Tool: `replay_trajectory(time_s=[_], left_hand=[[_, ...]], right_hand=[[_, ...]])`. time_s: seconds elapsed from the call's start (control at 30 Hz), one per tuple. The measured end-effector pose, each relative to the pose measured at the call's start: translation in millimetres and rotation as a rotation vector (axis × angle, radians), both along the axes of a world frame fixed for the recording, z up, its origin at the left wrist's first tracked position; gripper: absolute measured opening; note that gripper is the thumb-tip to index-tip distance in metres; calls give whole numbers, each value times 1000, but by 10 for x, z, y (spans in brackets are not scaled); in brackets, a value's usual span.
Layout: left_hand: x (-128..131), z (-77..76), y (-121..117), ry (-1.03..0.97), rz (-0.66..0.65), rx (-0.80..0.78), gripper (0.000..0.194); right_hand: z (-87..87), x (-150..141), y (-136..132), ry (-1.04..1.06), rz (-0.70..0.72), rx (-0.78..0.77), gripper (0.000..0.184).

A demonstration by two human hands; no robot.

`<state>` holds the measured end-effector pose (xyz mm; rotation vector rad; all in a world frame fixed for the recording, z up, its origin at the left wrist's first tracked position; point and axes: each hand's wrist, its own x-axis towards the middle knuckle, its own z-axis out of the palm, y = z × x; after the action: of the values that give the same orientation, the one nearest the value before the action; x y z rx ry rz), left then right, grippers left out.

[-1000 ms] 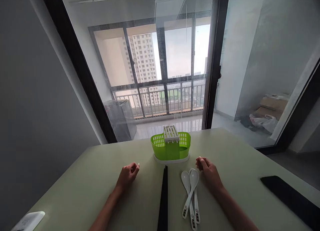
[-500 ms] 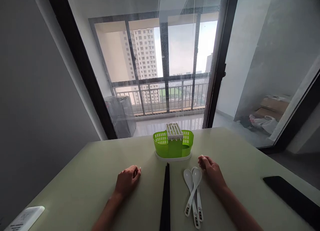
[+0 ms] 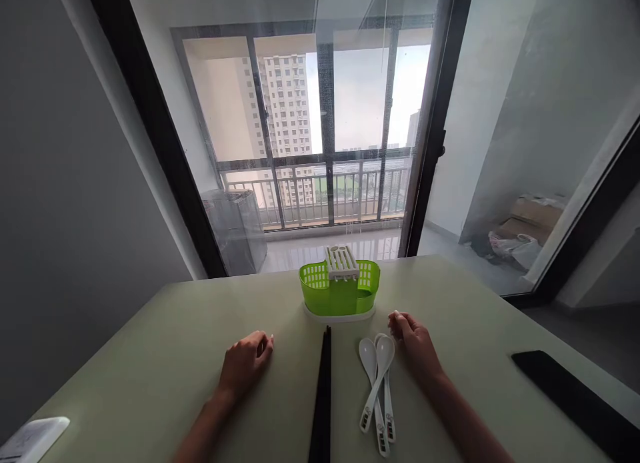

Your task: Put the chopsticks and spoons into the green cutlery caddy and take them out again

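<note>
My left hand (image 3: 247, 356) rests on the table with its fingers curled in, closed with nothing in it. To its right lies a bundle of black chopsticks (image 3: 323, 396), pointing away from me. Three white spoons (image 3: 375, 389) lie crossed over one another, bowls at the far end and marked handles toward me. Just right of the spoon bowls is my right hand (image 3: 411, 336), also resting closed and holding nothing visible. Beyond the chopstick tips stands a green utensil basket (image 3: 343, 299) with a white base and a white slotted piece on top.
A black flat object (image 3: 575, 399) lies at the table's right side. A white object (image 3: 37, 436) sits at the near left corner. Past the table's far edge (image 3: 260, 276) is a glass door with a dark frame (image 3: 430, 149).
The whole view has shifted slightly, so everything appears a little further left. My hands, the spoons, the chopsticks and the basket keep their places on the table.
</note>
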<state>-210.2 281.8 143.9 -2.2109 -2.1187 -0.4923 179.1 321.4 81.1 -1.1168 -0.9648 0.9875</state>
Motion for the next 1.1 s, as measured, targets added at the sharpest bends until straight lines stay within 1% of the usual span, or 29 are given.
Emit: replay_trajectory(time_s=[0.17, 0.5, 0.73, 1.1], left_hand=[[-1, -3, 2, -6, 1, -14, 41], [46, 58, -41, -5, 4, -20, 40], [39, 50, -44, -13, -1, -4, 40], [30, 33, -37, -4, -5, -29, 39]], right_hand=[[3, 5, -2, -10, -5, 1, 46], [5, 11, -15, -4, -3, -5, 47], [10, 11, -18, 6, 0, -6, 47], [55, -6, -47, 13, -1, -12, 47]])
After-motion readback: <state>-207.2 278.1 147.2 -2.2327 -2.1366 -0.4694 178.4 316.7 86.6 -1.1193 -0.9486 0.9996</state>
